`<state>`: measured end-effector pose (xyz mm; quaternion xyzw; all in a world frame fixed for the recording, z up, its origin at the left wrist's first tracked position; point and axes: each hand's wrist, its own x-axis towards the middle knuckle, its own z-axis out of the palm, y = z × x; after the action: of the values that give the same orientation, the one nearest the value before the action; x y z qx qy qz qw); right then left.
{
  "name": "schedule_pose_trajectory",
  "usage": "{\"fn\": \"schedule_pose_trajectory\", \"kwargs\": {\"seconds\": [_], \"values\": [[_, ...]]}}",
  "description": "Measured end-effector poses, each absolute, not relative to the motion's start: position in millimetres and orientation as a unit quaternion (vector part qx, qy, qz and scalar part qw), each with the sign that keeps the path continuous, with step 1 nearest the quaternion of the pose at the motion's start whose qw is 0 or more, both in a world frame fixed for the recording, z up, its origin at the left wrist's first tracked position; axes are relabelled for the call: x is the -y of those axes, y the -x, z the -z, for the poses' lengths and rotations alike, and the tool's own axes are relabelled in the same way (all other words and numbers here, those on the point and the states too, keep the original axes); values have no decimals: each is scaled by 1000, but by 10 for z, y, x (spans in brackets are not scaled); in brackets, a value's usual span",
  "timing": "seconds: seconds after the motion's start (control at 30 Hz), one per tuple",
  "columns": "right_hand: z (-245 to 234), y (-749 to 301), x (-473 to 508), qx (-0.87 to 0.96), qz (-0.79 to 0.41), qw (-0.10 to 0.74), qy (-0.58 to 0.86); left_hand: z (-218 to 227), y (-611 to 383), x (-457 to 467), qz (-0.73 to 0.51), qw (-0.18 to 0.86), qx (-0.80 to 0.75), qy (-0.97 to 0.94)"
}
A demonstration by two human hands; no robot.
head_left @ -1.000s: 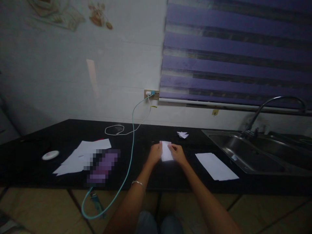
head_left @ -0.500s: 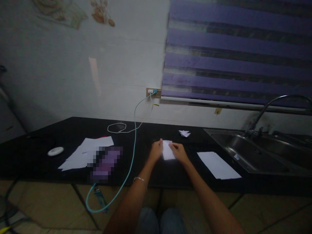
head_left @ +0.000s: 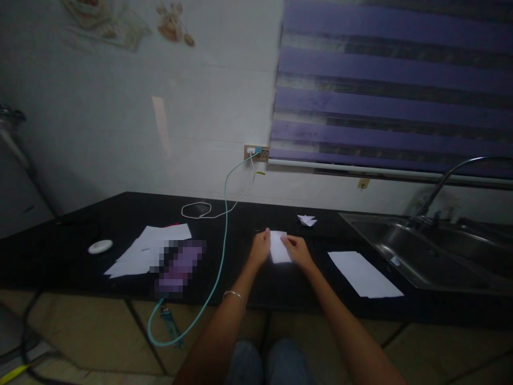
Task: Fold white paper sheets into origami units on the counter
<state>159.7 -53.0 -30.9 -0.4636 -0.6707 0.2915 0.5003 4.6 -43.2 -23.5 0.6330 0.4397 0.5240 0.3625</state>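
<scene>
Between my hands is a small rectangular piece of white paper (head_left: 279, 250), held just over the black counter. My left hand (head_left: 261, 247) grips its left edge with the thumb pointing up. Fingers of my right hand (head_left: 298, 250) are closed on the right edge, near the upper corner. Whether the paper has folds in it is too blurred to tell. Behind it, to the right, stands a small folded paper shape (head_left: 307, 220). White sheets (head_left: 363, 274) lie to the right of my right hand.
More loose sheets (head_left: 138, 251) lie at the left, beside a pixelated purple object (head_left: 182, 267) and a round white object (head_left: 100, 246). A teal cable (head_left: 224, 230) runs from the wall outlet (head_left: 256, 153) over the counter's front edge. At the right is a steel sink (head_left: 420, 256) with a faucet (head_left: 435, 192).
The whole view has shifted slightly, so things appear a little further right. Both hands keep their hold on the paper, and my right fingers have hardly moved.
</scene>
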Motion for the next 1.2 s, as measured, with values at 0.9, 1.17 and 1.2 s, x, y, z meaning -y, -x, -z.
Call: {"fn": "schedule_pose_trajectory", "kwargs": {"seconds": [0.9, 1.17, 1.2], "values": [[251, -1682, 528, 535, -421, 600, 420, 308, 52, 370, -526, 538, -344, -562], [273, -1652, 518, 520, -421, 619, 411, 235, 65, 336, -524, 588, -326, -524], [277, -1645, 521, 518, -422, 622, 407, 228, 59, 323, -508, 607, -338, -509]]}}
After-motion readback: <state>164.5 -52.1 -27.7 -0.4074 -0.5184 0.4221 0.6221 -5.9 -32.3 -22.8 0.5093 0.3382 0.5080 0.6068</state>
